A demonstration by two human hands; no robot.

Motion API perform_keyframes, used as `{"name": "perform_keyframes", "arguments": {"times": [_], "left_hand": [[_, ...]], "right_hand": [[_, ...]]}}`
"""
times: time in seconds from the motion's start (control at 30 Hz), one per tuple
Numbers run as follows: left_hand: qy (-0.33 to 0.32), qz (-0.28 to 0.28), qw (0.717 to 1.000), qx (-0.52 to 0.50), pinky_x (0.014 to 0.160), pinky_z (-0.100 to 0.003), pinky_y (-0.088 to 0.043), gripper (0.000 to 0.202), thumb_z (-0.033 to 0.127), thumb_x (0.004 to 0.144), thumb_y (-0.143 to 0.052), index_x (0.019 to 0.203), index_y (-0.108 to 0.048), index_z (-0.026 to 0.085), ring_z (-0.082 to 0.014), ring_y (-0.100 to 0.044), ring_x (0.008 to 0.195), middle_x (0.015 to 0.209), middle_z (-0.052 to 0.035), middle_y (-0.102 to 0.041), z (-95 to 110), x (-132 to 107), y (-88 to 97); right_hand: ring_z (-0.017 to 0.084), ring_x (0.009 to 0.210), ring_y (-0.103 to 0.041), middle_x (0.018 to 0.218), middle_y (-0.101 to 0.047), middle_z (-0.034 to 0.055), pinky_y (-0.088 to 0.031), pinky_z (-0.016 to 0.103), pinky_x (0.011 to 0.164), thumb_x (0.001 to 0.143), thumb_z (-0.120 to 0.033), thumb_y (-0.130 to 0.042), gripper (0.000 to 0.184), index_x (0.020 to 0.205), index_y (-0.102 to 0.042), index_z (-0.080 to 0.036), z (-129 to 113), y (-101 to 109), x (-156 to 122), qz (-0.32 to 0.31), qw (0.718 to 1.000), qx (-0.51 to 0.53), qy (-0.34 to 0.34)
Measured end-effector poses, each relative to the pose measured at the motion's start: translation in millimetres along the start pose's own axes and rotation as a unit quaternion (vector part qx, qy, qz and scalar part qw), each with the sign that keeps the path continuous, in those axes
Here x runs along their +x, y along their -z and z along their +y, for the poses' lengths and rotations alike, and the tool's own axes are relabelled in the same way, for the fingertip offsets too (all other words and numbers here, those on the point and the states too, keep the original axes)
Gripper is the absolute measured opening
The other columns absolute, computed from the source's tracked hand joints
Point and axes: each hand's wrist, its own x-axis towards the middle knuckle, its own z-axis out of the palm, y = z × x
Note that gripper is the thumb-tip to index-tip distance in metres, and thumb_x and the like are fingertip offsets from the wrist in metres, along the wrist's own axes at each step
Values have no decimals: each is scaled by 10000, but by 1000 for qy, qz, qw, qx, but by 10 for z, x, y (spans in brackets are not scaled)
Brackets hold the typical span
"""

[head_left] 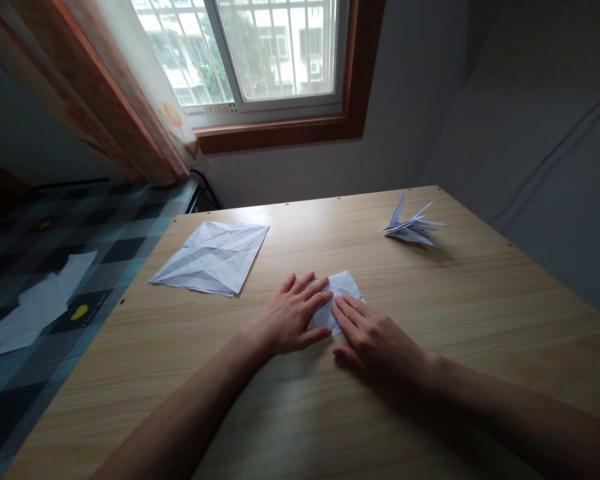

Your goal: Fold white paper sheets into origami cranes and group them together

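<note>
I have both bare hands low over the wooden table (480, 293), meeting on a small folded white paper (347, 284) at mid-table. Left hand (297, 317): palm down, fingers spread, fingertips over the paper's left part, grasping nothing. I read that as an anchor, so the small piece can't slide. Right hand (375, 337): fingers extended and close together, fingertips on the paper's right part, thumb below it nearer the person; no pinch that I can make out. Probably there to flatten a layer or a crease. The fingers cover much of the paper and the light is dim, so I can't tell which edge or flap sits under them.

Up and left, well apart from the hands, a larger creased white sheet (215, 257) lies flat, near the table's left edge; that spot seems to leave the middle for both hands. Far right, a pointed folded paper piece (413, 228) rests with its points splayed, likely set there out of elbow range. Off the table to the left, loose white papers (43, 303) lie on a checked cloth (113, 233). Window (280, 53) ahead, lighting the far edge best.
</note>
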Motion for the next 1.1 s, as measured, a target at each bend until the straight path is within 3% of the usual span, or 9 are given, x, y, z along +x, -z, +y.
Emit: {"name": "perform_keyframes", "arguments": {"times": [0.17,0.27,0.4,0.57,0.77,1.1], "left_hand": [[-2,-16,1000,-12,1155,-590,-170,665,625,864,-515,1397,-447,233,-364,-247,1440,1546,-97,-344,-25,0,39],[-4,-21,1000,-22,1159,-589,-151,693,669,855,-491,1397,-450,239,-365,-240,1442,1550,-93,-338,-35,-1,49],[-4,-21,999,-27,1159,-592,-151,690,649,860,-502,1409,-436,237,-365,-234,1445,1555,-92,-328,-40,-5,40],[-6,-27,999,-21,1156,-597,-152,732,656,845,-520,1432,-405,234,-370,-228,1446,1560,-90,-317,-52,-5,32],[-7,-21,999,-28,1150,-611,-156,755,671,835,-527,1439,-401,235,-380,-231,1443,1554,-106,-326,-63,-4,29],[-4,-25,999,-25,1153,-607,-149,753,676,830,-528,1435,-409,243,-378,-230,1444,1558,-99,-318,-61,-8,29]], "right_hand": [[399,1392,-326,1453,-386,313,-313,503,1150,853,-680,-508,919,1375,-442,74,-106,46,-104,-82,994,72,17],[378,1438,-221,1516,-266,297,-228,472,1189,811,-776,-433,1050,1439,-347,61,-58,93,-127,-133,983,120,29],[343,1456,-180,1534,-236,274,-176,451,1206,812,-770,-440,1048,1474,-290,29,50,120,-127,-169,972,159,42],[339,1463,-156,1552,-223,237,-175,483,1201,820,-731,-499,1016,1500,-250,-18,170,102,-136,-169,971,164,39],[359,1453,-186,1543,-195,272,-220,505,1181,809,-771,-461,1068,1488,-245,24,338,118,-138,-191,973,132,19],[318,1441,-258,1551,-275,193,-236,511,1166,883,-692,-441,906,1534,-184,-117,539,47,-248,-139,987,75,9]]}}
